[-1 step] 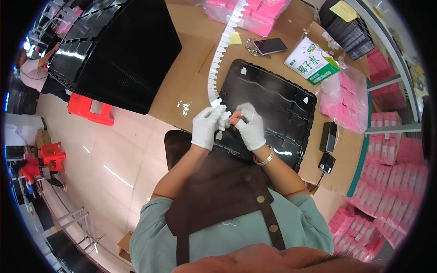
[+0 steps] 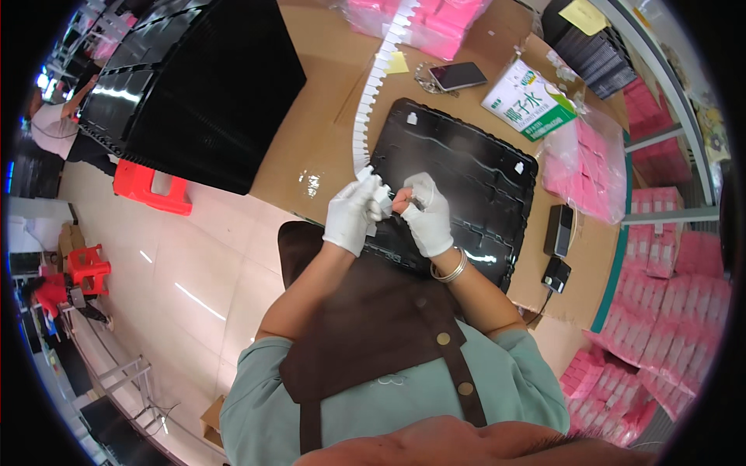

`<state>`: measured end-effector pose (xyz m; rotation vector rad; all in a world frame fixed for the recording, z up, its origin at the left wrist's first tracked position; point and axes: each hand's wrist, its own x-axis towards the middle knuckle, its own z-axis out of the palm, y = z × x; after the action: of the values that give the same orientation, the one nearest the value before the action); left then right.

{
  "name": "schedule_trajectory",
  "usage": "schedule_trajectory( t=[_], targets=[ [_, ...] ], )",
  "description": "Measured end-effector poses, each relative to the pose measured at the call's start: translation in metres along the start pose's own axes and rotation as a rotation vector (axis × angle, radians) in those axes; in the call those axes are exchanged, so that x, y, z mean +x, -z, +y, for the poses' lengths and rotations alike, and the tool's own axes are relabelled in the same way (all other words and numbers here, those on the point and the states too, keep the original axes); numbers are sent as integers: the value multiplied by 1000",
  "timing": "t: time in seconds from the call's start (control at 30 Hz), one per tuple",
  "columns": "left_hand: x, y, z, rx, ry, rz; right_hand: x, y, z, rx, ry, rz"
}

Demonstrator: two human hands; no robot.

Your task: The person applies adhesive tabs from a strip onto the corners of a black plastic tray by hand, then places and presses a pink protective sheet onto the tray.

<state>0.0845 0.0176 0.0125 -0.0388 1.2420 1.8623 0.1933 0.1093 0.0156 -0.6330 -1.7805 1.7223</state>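
Note:
My left hand (image 2: pixel 351 217), in a white glove, is closed around the near end of a long white notched strip (image 2: pixel 362 128) that runs away across the table. My right hand (image 2: pixel 427 219), gloved with bare fingertips showing, is pinched close beside it. What its fingertips hold, if anything, is too small to make out. Both hands are over the near left part of a black plastic tray (image 2: pixel 474 175) with a ridged surface. Small white tabs (image 2: pixel 412 119) lie at its far corners, one at the left and one at the right.
A tall stack of black trays (image 2: pixel 233 85) stands at left. Beyond the tray lie a phone (image 2: pixel 458 75), a white-green carton (image 2: pixel 528 101) and bagged pink packs (image 2: pixel 420 23). Black adapters (image 2: pixel 559 233) sit at right. Red stools (image 2: pixel 151 188) and people are off to the left.
The whole view has shifted slightly. Both hands stay close together over the tray, with only slight finger movement.

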Motion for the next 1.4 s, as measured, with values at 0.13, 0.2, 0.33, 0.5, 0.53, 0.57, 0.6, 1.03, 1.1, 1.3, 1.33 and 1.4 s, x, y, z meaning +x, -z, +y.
schedule_trajectory(
  t=[0.13,0.2,0.33,0.5,0.53,0.57,0.6,1.03,1.1,1.3,1.33,1.4],
  targets=[
    [13,19,-8,-153,41,-60,-9,47,-30,-247,198,-75],
    [10,19,-2,-30,-92,63,-20,102,-29,-401,135,22],
    [7,43,-7,390,-292,175,-68,183,-21,-728,-229,-76],
    [7,42,-19,407,-272,164,-102,160,-5,-1276,-366,-141],
    [6,42,-19,424,-295,154,-104,157,-1,-1363,-417,-51],
    [6,41,-19,429,-294,150,-104,159,2,-1364,-466,-48],
    [5,38,-20,448,-309,156,-102,160,3,-1360,-470,-46],
    [3,35,-27,540,-364,170,-117,181,7,-1027,-272,-86],
    [2,35,-27,527,-352,174,-112,174,7,-962,-442,81],
    [4,36,-28,525,-345,173,-106,160,-2,-1184,-402,70],
    [5,35,-27,526,-340,181,-109,168,1,-1185,-402,69],
    [4,34,-26,533,-339,176,-120,188,6,-823,-355,-66]
  ],
)
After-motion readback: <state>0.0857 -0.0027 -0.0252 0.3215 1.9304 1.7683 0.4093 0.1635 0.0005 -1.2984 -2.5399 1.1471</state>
